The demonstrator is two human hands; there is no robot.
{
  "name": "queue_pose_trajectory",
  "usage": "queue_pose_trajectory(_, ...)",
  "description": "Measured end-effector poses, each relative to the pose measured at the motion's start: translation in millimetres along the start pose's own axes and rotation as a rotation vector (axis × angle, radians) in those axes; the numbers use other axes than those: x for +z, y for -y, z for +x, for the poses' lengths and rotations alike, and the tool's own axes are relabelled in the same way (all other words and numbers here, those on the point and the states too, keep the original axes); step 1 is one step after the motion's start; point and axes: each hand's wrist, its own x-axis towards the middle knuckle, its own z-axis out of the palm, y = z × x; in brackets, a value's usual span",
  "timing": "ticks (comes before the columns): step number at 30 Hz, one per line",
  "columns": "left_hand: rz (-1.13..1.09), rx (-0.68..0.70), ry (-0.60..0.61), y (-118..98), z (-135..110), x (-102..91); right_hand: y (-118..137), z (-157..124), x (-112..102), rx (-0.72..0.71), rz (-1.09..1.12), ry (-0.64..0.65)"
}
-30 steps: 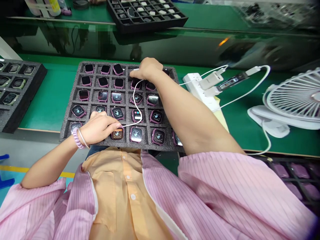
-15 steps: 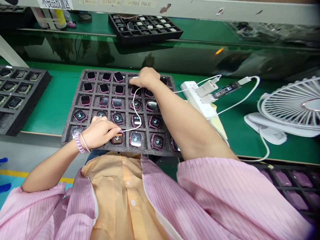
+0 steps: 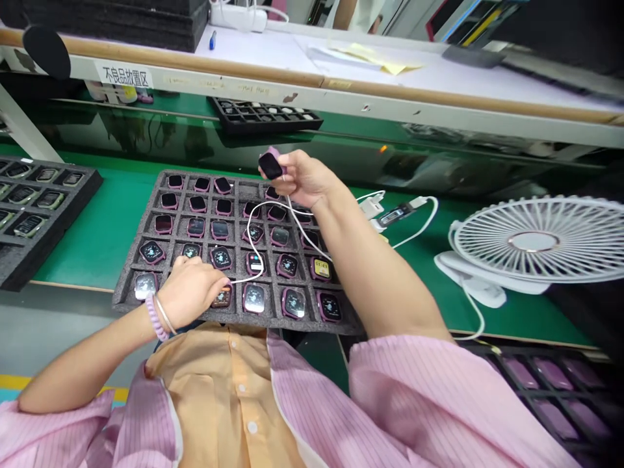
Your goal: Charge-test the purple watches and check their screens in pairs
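My right hand (image 3: 303, 177) grips a purple smartwatch (image 3: 270, 165) with a dark screen, raised above the far side of a grey foam tray (image 3: 127, 281). A white cable (image 3: 295, 220) runs down from beneath that hand. Over the tray's near-left part, my left hand (image 3: 191, 291) is closed on the end of another white cable (image 3: 258, 268). Its fingertips are beside a lit watch (image 3: 222, 297); whether the cable end touches that watch I cannot tell. Several purple watches sit in the tray's compartments, some lit, others dark.
Right of the tray stand plugged-in chargers (image 3: 373, 207) and a white fan (image 3: 533, 244). Another foam tray (image 3: 73, 201) with green-cased watches is at left. A shelf (image 3: 292, 42) crosses behind, with a black tray (image 3: 266, 120) under it. Purple pieces fill a dark tray (image 3: 550, 374) at lower right.
My right hand has lifted a watch out of the tray's back row, leaving a bare compartment there. My left hand has stayed near the same watch. The view has tilted up.
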Motion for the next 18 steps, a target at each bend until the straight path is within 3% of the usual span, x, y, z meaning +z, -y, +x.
queue_pose_trajectory(3,-0.011,0.037,-0.319,-3,-4,-0.7,1,-33,18,0.003,0.079,0.110)
queue_pose_trajectory(6,-0.323,0.100,-0.577,-8,0,-6.7,-5,-69,44,0.013,0.036,0.164)
queue_pose_trajectory(11,-1.075,0.026,-0.586,-24,16,-7.0,-12,-103,74,-0.183,-0.114,0.137)
queue_pose_trajectory(16,-1.652,0.008,-0.448,-53,20,-3.9,-22,-106,81,-0.534,-0.475,-0.082)
queue_pose_trajectory(18,-1.819,0.010,-0.420,-61,19,-2.5,-27,-104,82,-0.579,-0.519,-0.096)
